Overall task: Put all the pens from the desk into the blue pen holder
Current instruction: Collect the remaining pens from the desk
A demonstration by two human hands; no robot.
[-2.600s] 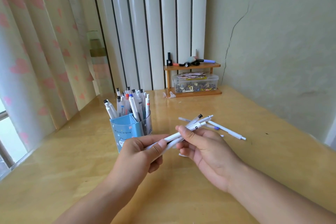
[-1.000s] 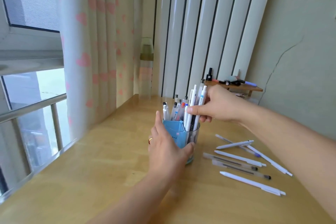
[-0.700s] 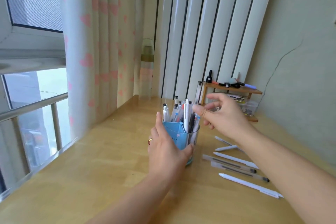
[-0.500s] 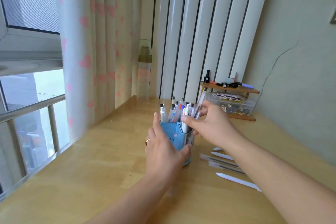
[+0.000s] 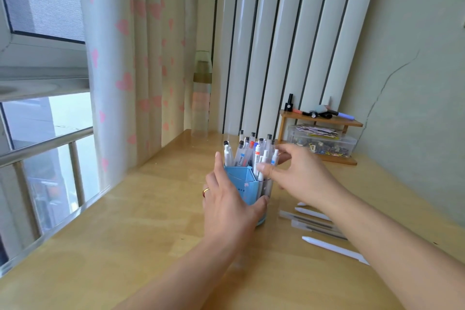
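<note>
crowding pens (image 5: 254, 152) could tip the blue pen holder (image 5: 242, 186); left hand (image 5: 230, 205) grips it, right hand (image 5: 299, 178), at its 3 o'clock, is open and empty.

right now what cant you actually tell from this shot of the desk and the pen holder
- Head view: how many pens on the desk remain; the right forearm covers part of the row.
- Lower front of the blue pen holder: the left hand wraps it.
- Whether the right hand pinches a pen: its fingertips are blurred among the standing pens.
- Contents of the clear box: too small.
</note>
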